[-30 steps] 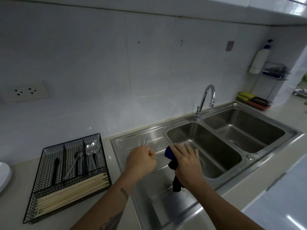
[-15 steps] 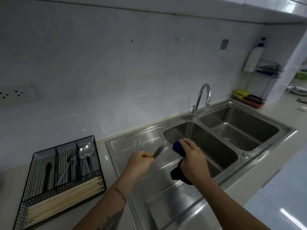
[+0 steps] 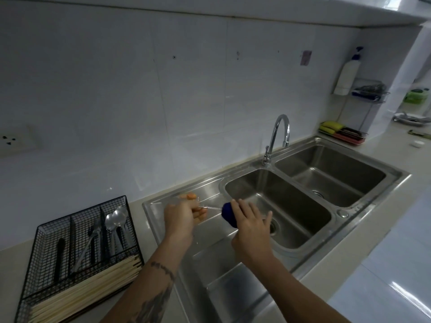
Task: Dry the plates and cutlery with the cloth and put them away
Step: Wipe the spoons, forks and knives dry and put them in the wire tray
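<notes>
Cloth [image 3: 228, 213] slid down utensil [image 3: 210, 208] | left hand [image 3: 180, 217] grips utensil | right hand [image 3: 250, 226] holds cloth

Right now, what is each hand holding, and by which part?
Left hand grips one end of a thin metal cutlery piece; right hand holds the bunched dark blue cloth around its other end.

The left hand [image 3: 180, 216] hides most of a thin, motion-blurred metal utensil [image 3: 211, 208], the right hand [image 3: 250, 226] covers most of the blue cloth [image 3: 228, 214], and the frame's lower left edge cuts the wire cutlery basket [image 3: 46, 231].
</notes>
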`<state>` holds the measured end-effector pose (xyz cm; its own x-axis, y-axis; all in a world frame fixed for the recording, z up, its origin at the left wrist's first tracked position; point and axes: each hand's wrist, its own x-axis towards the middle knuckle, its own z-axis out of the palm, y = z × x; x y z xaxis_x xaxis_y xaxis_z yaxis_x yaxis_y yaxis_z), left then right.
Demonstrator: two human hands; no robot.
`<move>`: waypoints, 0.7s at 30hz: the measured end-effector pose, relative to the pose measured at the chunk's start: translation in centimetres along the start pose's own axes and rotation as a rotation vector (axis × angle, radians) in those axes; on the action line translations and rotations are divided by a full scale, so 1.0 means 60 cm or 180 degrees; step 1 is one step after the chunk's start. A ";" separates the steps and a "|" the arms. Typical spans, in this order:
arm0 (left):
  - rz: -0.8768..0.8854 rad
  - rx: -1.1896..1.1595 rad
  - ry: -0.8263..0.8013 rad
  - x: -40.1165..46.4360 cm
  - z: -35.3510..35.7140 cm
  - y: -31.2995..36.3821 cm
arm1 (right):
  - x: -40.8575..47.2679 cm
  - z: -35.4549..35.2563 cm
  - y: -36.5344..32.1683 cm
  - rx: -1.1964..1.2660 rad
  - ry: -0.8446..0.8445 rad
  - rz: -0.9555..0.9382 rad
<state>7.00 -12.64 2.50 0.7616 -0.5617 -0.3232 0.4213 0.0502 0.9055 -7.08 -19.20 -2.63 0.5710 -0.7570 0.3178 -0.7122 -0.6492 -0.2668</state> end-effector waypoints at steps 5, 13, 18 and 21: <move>-0.0382 -0.0247 -0.0271 -0.011 -0.017 -0.006 | -0.002 -0.004 -0.038 -0.0095 0.0163 -0.0618; 0.0135 -0.0143 -0.0754 -0.013 -0.040 -0.028 | 0.024 0.004 0.004 0.0485 0.0242 -0.0504; 0.0567 0.0237 -0.0321 -0.015 -0.033 -0.021 | 0.030 -0.010 -0.024 0.0631 0.0577 -0.0573; 0.0498 0.0302 -0.0120 -0.015 -0.024 -0.024 | 0.014 0.004 -0.052 0.0437 0.0494 -0.0874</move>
<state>6.45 -11.02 1.08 0.7945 -0.5838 -0.1674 0.2493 0.0622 0.9664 -4.27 -17.83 -1.78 0.6573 -0.5392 0.5264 -0.4731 -0.8390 -0.2688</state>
